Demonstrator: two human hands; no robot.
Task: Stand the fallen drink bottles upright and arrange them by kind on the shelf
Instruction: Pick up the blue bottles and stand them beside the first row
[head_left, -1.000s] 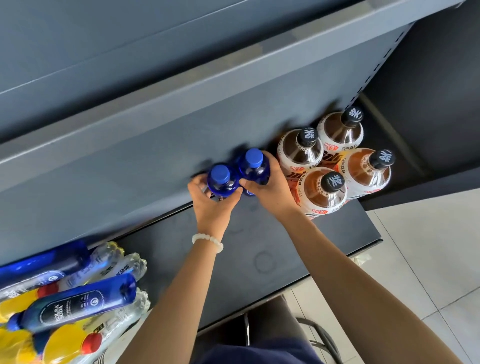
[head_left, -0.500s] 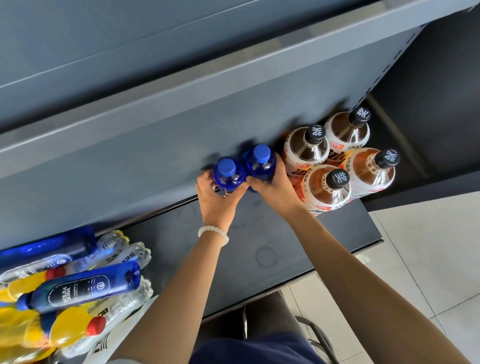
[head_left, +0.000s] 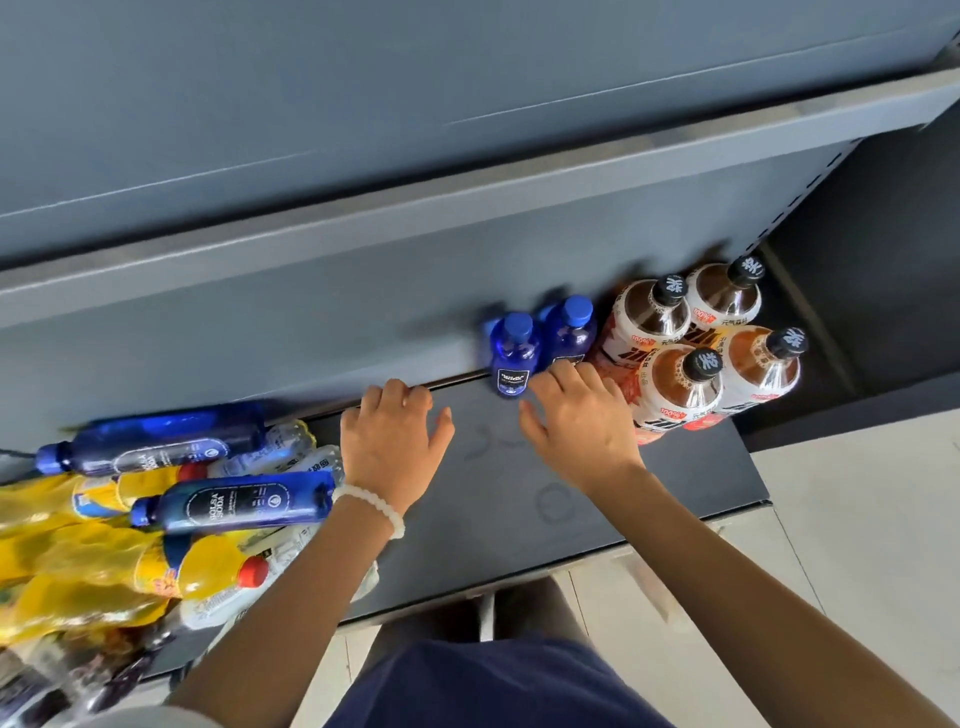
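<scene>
both hands off the blue pair

both hands have let go of the two upright blue bottles (head_left: 540, 345) and drawn back: left hand (head_left: 390, 448) and right hand (head_left: 581, 425) hover with fingers loose, holding nothing. nearest, fallen bottles (head_left: 156, 519) lie heaped at the shelf's (head_left: 519, 499) left; one blue label reads "bolsa soda". likely rigid, smooth plastic, best gripped mid-body. farther right stand four tea bottles (head_left: 701, 343), marked "100%".
</scene>
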